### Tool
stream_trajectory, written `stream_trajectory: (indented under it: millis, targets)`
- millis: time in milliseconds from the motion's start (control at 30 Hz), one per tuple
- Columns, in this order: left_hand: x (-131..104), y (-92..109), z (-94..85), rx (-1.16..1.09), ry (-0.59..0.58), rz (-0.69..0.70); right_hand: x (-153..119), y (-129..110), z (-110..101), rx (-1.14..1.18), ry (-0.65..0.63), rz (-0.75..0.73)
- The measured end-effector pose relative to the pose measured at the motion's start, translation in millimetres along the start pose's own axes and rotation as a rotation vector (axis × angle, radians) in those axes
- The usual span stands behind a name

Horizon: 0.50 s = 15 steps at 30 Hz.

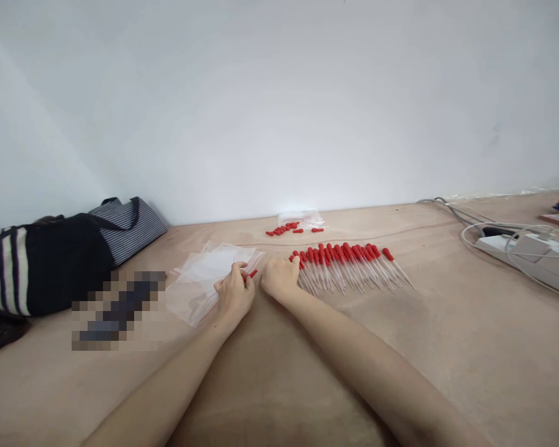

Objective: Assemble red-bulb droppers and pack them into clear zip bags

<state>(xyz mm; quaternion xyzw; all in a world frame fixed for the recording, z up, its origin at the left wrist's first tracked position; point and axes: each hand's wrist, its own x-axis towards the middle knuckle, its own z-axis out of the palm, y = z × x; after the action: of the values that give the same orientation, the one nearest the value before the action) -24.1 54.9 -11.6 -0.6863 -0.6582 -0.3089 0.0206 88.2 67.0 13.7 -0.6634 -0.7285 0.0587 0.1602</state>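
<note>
My left hand [236, 292] is closed, pinching a small red rubber bulb [251, 275] between thumb and fingers. It is over the right edge of a stack of clear zip bags [200, 273]. My right hand [281, 277] is curled at the left end of a row of glass droppers [340, 267] with red bulbs, its fingers closed around the bulb end of one dropper [300, 263]. Part of that grip is hidden by the hand itself. The droppers lie side by side, bulbs away from me and thin tips towards me.
Several loose red bulbs [284, 229] lie near the wall beside a clear bag with thin glass tubes [302, 219]. A dark bag [69, 261] and a striped pouch [137, 230] are at left, near a blurred-out object [121, 310]. Cables and a white power strip [531, 251] are at right.
</note>
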Motion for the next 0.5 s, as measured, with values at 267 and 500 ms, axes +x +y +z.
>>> stream_trajectory:
  millis: [267, 500]
  targets:
    - [0.2, -1.2, 3.7, -0.045, 0.072, 0.021, -7.3, 5.3, -9.0, -0.007, -0.021, 0.052]
    - [-5.6, 4.2, 3.1, -0.151, 0.007, 0.16, -52.7, 69.1, -31.8, -0.024, 0.185, -0.188]
